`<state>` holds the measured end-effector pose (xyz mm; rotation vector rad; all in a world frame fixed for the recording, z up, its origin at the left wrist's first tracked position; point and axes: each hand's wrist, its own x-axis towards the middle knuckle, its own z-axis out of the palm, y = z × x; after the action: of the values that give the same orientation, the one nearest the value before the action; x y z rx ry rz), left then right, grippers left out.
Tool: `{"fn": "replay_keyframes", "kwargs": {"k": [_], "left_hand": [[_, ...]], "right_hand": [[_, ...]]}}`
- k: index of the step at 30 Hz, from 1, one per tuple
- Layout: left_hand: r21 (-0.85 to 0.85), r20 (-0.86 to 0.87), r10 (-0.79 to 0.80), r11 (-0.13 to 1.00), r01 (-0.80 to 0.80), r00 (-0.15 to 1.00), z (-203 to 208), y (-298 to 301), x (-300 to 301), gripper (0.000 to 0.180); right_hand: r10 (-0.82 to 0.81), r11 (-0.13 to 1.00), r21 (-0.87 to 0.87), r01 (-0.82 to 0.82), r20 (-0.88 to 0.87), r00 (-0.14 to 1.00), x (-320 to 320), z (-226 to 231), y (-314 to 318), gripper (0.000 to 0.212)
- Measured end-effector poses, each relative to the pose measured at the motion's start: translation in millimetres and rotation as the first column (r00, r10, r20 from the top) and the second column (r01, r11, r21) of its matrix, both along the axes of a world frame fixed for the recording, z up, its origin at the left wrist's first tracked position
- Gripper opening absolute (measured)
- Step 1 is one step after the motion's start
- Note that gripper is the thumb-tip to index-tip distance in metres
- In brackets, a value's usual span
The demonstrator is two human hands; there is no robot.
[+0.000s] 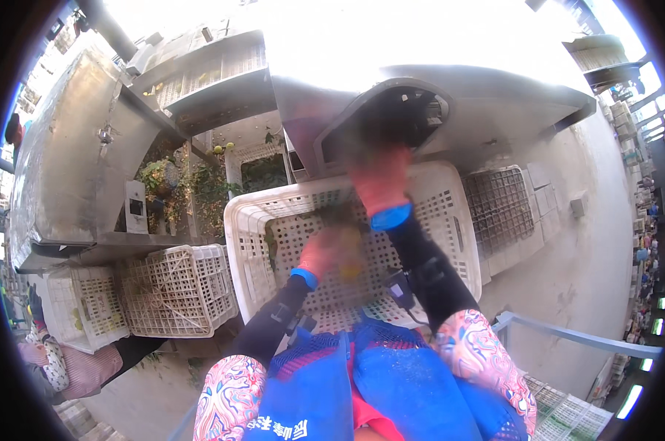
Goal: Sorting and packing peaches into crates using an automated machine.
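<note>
In front of me stands a white perforated plastic crate [450, 213]. My left hand [326, 253], in an orange-red glove with a blue cuff, is low inside it. Its fingers are smeared by motion, beside a blurred yellowish round shape [351, 263]. Dark green leafy matter [336, 213] lies toward the crate's far side. My right hand [380, 180], gloved the same way, reaches over the far rim to the dark oval opening [420, 110] in a metal housing. Motion blur hides its fingers and whatever they may hold.
Left of my crate sit a white lattice crate [178, 290] and another crate [90, 309] with yellow-green fruit, near a person in a pink sleeve [90, 367]. Leaves and stems [207, 184] are heaped behind. At right are a dark-gridded crate [501, 202] and a blue-grey rail [575, 334].
</note>
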<state>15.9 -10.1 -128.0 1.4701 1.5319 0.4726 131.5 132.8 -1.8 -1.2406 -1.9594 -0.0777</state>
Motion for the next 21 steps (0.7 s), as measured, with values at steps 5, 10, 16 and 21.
{"fn": "replay_keyframes", "kwargs": {"k": [5, 10, 16, 21], "left_hand": [[0.111, -0.578, -0.357, 0.857, 0.504, 0.734, -56.2, -27.2, 15.9, 0.082], [-0.068, -0.651, -0.571, 0.7, 0.711, 0.5, -84.4, 9.8, 38.1, 0.074], [0.075, -0.682, -0.468, 0.719, 0.691, 0.562, -147.9, 34.5, 60.0, 0.099], [-0.036, -0.159, -0.449, 0.893, 0.449, 0.88, -126.9, 68.9, 43.9, 0.082]], "right_hand": [[0.227, 0.965, -0.012, -0.262, -0.466, 0.855, 1.7, 40.9, 7.3, 0.042], [0.327, 0.847, -0.454, -0.275, 0.038, 0.944, 88.2, -56.5, -38.8, 0.033], [0.816, 0.169, -0.954, 0.246, 0.276, 0.507, 172.5, -225.8, -129.3, 0.029], [0.688, 0.116, -0.99, 0.079, 0.138, 0.713, 183.5, -231.7, -110.1, 0.07]]}}
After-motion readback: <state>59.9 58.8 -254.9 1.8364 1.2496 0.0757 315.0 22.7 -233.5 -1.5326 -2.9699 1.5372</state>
